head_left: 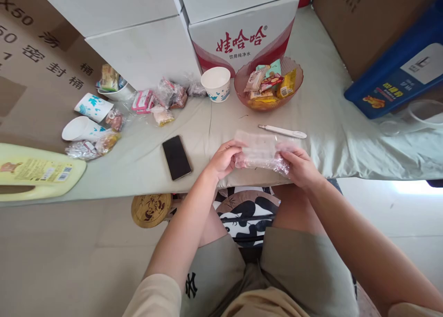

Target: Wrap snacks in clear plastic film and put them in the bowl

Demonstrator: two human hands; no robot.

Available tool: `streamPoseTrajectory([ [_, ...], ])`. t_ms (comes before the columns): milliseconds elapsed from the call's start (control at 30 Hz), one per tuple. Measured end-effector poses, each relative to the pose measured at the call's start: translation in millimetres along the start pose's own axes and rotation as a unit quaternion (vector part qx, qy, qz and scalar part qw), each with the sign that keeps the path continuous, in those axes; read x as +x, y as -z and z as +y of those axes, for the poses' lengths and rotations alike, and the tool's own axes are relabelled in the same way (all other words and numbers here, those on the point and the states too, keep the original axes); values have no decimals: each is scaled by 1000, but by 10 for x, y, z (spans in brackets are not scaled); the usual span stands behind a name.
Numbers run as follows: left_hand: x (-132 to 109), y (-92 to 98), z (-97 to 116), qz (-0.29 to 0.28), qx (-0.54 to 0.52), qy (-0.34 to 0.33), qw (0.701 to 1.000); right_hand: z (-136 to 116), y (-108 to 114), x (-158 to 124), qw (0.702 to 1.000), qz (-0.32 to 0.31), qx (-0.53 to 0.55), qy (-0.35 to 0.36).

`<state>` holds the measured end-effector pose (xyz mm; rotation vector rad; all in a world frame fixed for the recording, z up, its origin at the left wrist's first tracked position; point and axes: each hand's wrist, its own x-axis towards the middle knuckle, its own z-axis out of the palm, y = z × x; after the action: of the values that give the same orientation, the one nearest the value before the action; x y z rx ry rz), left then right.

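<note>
A clear plastic bag [259, 147] is stretched between my two hands just above the cloth near the table's front edge. My left hand [226, 158] pinches its left side, and my right hand [299, 164] grips the right side, its fingers slightly blurred. The bag is see-through and crinkled; I cannot make out anything inside it. Just beyond it lies a white pen-like cutter [284, 131] with a thin metallic tip. Left of my hands a black phone [176, 157] rests flat, screen up.
Behind stand a glass bowl [242, 95] of wrapped snacks and a paper cup [216, 84]. Several snack packets [141, 101] and tipped cups [83, 128] lie left. White cartons [242, 40] line the back. A yellow jug [41, 171] and blue container [394, 63] flank the sides.
</note>
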<state>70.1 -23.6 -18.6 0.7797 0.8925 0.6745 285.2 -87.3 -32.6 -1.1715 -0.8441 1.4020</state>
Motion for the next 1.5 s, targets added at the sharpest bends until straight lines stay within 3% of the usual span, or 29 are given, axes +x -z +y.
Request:
streamPoseTrajectory([
  [167, 42, 47, -42, -32, -40, 25, 998, -47, 71, -19, 999, -27, 23, -13],
  [300, -18, 63, -4, -32, 72, -31, 996, -81, 37, -101, 992, 48, -113, -26],
  [400, -29, 75, 24, -20, 155, -73, 985, -82, -59, -144, 992, 99, -66, -47],
  [500, -5, 81, 31, 69, 194, -127, 970, -62, -143, -147, 991, 123, 35, -41],
  [600, -22, 35, 18, 177, 224, -181, 941, -31, -175, -165, 985, 169, 15, 17],
  [633, -45, -1, 10, 175, 236, -185, 938, -20, -181, -183, 981, 188, -25, 42],
  [700, -112, -100, -7, 112, 258, -176, 943, -1, -197, -233, 968, 197, -128, 93],
  [800, -210, -275, -32, 7, 270, -165, 949, 19, -251, -314, 956, 127, -216, 150],
  [933, -235, -395, -77, -56, 267, -161, 949, 11, -317, -363, 971, 41, -191, 138],
  [1200, -179, -295, -144, -40, 225, -147, 962, -60, -324, -327, 987, 20, -138, 80],
  [1367, -224, -261, -97, -12, 175, -160, 971, -48, -294, -266, 967, 138, -185, 109],
  [1500, -235, -314, -62, -49, 158, -113, 980, -28, -270, -218, 980, 20, -188, 63],
])
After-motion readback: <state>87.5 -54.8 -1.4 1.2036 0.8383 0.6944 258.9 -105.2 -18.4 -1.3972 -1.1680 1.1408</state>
